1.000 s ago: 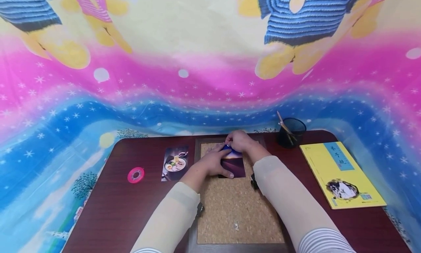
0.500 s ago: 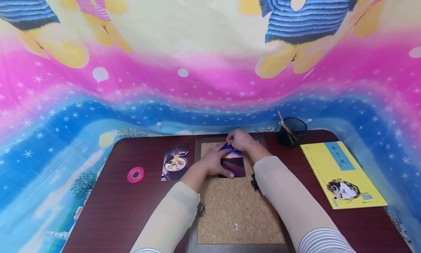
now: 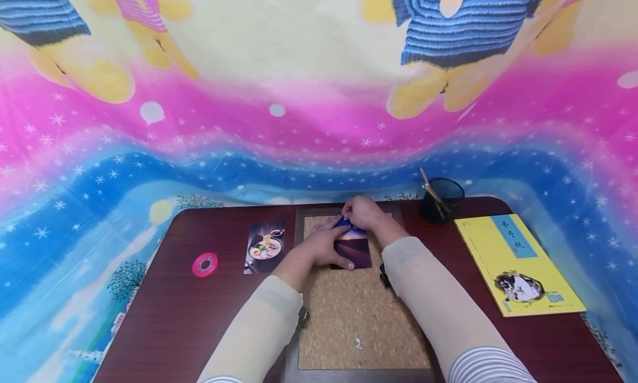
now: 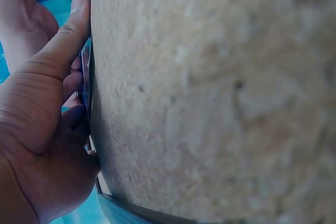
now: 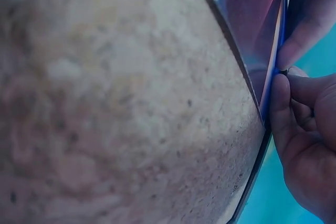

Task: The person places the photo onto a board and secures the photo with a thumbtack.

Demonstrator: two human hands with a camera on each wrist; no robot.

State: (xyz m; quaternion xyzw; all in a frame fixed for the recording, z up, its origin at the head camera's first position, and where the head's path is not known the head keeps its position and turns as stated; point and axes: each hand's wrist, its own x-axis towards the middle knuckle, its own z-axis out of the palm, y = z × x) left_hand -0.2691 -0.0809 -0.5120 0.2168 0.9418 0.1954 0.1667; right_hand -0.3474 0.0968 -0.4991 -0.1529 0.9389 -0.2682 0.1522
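A photo print (image 3: 355,253) in blue and dark purple lies at the far end of a framed cork board (image 3: 364,311). My left hand (image 3: 323,244) rests on it with fingers spread, the thumb near its lower edge. At the photo's top edge my right hand (image 3: 364,212) pinches a small, pale push pin (image 3: 346,219) between thumb and finger, mostly hidden by the fingertips. In the right wrist view, the right hand (image 5: 310,124) has its fingertips against the photo (image 5: 252,24), close to a left fingertip. Small clear push pins (image 3: 358,343) lie near the board's lower end.
Left of the board lies a photo of a noodle bowl (image 3: 265,248), with a round pink tape roll (image 3: 205,265) farther left. A black mesh pen cup (image 3: 442,200) stands at the back right. A yellow book (image 3: 518,267) lies on the dark red table (image 3: 169,322).
Both hands keep their places on the photo. Apart from tiny shifts of the head view, nothing has visibly moved.
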